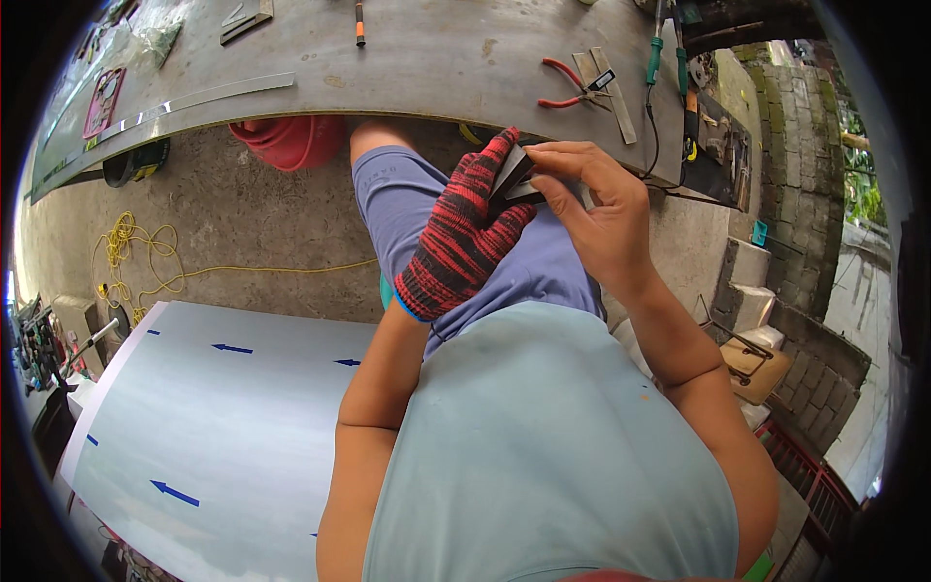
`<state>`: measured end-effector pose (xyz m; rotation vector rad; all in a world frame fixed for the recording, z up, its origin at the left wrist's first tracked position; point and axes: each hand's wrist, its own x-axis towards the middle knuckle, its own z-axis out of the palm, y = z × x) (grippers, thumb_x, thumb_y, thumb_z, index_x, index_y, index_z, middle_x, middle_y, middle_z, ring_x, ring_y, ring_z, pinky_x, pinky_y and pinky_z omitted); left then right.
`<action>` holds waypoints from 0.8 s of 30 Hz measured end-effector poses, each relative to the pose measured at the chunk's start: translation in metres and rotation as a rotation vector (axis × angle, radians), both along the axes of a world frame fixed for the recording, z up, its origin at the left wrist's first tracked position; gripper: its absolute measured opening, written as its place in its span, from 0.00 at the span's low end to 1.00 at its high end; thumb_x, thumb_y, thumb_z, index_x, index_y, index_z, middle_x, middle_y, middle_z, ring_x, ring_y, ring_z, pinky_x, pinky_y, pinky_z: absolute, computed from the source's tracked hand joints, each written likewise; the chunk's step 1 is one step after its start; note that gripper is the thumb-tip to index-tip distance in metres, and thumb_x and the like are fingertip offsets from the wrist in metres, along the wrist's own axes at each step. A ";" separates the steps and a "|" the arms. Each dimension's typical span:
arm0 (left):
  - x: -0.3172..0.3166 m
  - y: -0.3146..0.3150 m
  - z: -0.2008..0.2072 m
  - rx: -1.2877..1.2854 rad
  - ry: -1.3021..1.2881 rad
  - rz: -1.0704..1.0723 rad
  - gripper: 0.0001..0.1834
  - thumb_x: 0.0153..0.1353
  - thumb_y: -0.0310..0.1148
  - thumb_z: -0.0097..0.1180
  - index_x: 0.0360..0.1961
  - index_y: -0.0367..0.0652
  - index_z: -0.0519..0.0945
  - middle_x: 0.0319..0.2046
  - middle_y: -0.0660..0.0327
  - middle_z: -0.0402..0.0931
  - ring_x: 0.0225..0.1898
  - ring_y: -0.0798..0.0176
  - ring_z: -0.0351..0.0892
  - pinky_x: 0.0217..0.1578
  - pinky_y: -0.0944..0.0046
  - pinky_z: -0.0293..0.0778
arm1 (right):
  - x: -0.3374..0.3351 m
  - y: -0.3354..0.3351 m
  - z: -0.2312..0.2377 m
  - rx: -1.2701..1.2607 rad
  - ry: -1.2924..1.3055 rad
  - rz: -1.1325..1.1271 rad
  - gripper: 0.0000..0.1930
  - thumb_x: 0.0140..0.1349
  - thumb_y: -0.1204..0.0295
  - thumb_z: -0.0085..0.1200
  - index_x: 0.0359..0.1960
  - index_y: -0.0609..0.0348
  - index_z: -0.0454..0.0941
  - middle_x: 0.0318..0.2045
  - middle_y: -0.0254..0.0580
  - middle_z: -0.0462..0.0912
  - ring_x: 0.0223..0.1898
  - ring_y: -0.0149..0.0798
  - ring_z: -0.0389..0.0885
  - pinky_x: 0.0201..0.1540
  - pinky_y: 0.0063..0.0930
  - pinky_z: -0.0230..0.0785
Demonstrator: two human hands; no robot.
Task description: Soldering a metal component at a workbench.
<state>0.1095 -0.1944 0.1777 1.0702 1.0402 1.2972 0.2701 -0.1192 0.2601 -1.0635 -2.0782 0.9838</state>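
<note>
My left hand, in a red and black knit glove, is closed round a small dark angled metal piece with pale edges. It is held above my lap, just off the table's near edge. My bare right hand has its thumb and fingertips pinched on the right side of the same piece. The gloved fingers hide part of the piece, so its full shape cannot be made out.
On the metal table lie red-handled pliers, flat metal strips, an orange and black screwdriver, a long strip and green-handled tools. Below are a red container, yellow cord and a large sheet.
</note>
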 end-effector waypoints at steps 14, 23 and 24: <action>0.013 0.007 0.022 0.011 0.110 0.133 0.40 0.67 0.23 0.65 0.77 0.36 0.62 0.61 0.44 0.74 0.62 0.41 0.74 0.66 0.50 0.70 | -0.005 -0.003 -0.008 0.029 0.060 -0.010 0.08 0.65 0.84 0.66 0.45 0.68 0.88 0.42 0.46 0.89 0.40 0.33 0.88 0.40 0.24 0.82; 0.014 0.005 0.016 0.105 0.250 0.184 0.39 0.67 0.23 0.65 0.77 0.35 0.62 0.59 0.43 0.72 0.58 0.41 0.75 0.64 0.50 0.70 | -0.010 -0.001 -0.004 0.012 0.099 -0.025 0.09 0.64 0.84 0.66 0.45 0.67 0.88 0.43 0.44 0.87 0.42 0.36 0.87 0.42 0.24 0.81; 0.014 0.005 0.014 0.103 0.256 0.195 0.39 0.67 0.23 0.65 0.77 0.35 0.61 0.59 0.43 0.72 0.57 0.42 0.75 0.63 0.51 0.71 | -0.011 -0.001 -0.003 0.014 0.104 -0.030 0.09 0.64 0.84 0.66 0.45 0.67 0.88 0.43 0.44 0.87 0.42 0.36 0.87 0.42 0.24 0.81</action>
